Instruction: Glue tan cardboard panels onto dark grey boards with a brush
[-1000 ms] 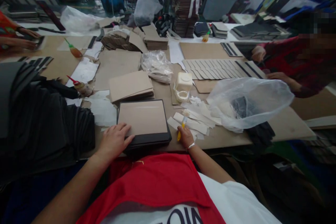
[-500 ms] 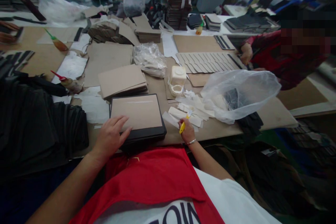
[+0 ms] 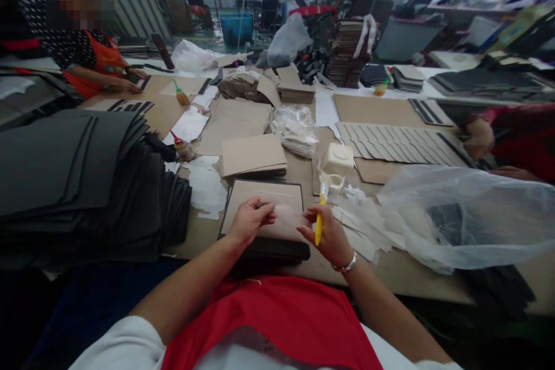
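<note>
My left hand (image 3: 249,221) and my right hand (image 3: 330,236) are raised over a brown card (image 3: 265,207) that lies on a stack of black boards (image 3: 269,248) at the table's near edge. Between the fingers of both hands stretches a thin whitish strip (image 3: 286,215); my left hand pinches one end. My right hand also grips a yellow-handled tool (image 3: 319,221), which points up. A white tub (image 3: 337,163) stands just beyond, with loose white strips (image 3: 359,217) to its right.
A tall pile of dark sheets (image 3: 78,179) fills the left. A clear plastic bag (image 3: 468,214) lies right. A brown card stack (image 3: 254,156), glue bottles (image 3: 182,147) and card strips (image 3: 399,141) lie beyond. Other people work at the far left (image 3: 87,52) and right (image 3: 515,139).
My left hand lifted off the black stack and my right hand left the white strips; both now hold a strip over the card. The view swung up and left.
</note>
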### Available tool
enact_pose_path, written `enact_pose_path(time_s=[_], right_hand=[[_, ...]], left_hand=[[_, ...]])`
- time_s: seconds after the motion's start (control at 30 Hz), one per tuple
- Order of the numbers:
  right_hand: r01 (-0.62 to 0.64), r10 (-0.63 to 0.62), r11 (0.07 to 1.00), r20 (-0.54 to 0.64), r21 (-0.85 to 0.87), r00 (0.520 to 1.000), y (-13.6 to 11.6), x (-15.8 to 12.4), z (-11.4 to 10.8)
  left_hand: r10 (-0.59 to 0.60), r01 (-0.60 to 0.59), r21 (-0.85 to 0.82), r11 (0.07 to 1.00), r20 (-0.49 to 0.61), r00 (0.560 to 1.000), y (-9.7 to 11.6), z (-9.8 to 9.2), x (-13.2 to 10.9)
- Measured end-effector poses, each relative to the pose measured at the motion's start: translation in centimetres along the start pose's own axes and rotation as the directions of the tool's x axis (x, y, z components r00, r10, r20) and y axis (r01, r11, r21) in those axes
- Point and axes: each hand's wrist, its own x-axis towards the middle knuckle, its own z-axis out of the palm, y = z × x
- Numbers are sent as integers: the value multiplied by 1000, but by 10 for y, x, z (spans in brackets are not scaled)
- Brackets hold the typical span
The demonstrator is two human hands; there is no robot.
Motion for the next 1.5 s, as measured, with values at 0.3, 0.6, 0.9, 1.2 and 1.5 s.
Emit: enact_pose_path(time_s=[0.3,0.6,0.9,1.2,1.5], right_hand=[[-96,86,983,-68,-158,994,24,54,39],[-144,177,925,64,-351,982,54,101,52],[-153,243,872,138,-466,960,45,107,50],[-113,201,860,127,-498,971,51,106,52],[208,-176,823,112,-528,978,34,74,46]], left_hand=[[0,18,89,996,-198,980,22,-65,33],[349,-44,938,344,-84,933,30,-88,68],[264,31,957,288,-110,958,33,-90,76],[271,107,989,100,-131,954,42,-89,72],[287,-491,808,-325,579,763,9,-63,47]])
